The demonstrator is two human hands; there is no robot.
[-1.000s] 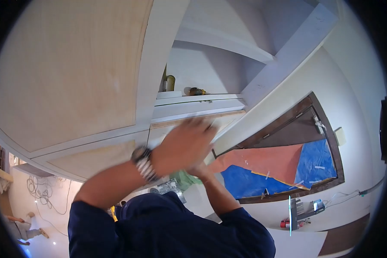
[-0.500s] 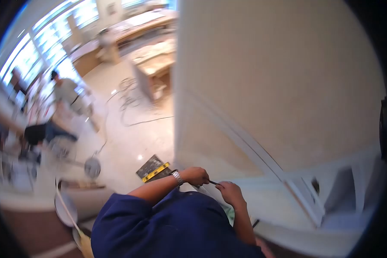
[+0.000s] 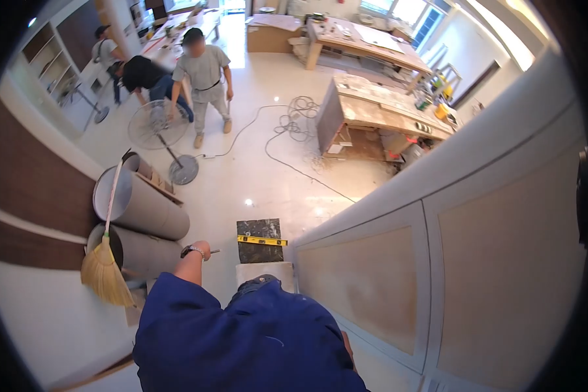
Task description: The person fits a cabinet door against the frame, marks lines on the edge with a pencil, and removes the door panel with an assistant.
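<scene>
My left hand [image 3: 201, 250], with a metal watch [image 3: 191, 250] at the wrist, is held out to the left. Its fingers are closed round a short, thin pen-like stick [image 3: 215, 251] that points right. A sliver of my right arm [image 3: 348, 347] shows beside my blue shirt; the right hand itself is hidden. In front of me a yellow spirit level [image 3: 262, 241] lies across a dark, paint-spotted board [image 3: 258, 228]. A pale block or step [image 3: 265, 270] sits just on the near side of that board.
A panelled wall or door [image 3: 366, 281] runs close along my right. To the left are large grey rolls [image 3: 147, 206] and a straw broom [image 3: 106, 271]. Ahead stand a fan [image 3: 183, 168], a loose cable [image 3: 298, 124], workbenches [image 3: 379, 108] and several people [image 3: 206, 72].
My hands have parted: the left moved left with the pen-like stick, and the right dropped out of sight. My view has turned away from the wall panel towards the room.
</scene>
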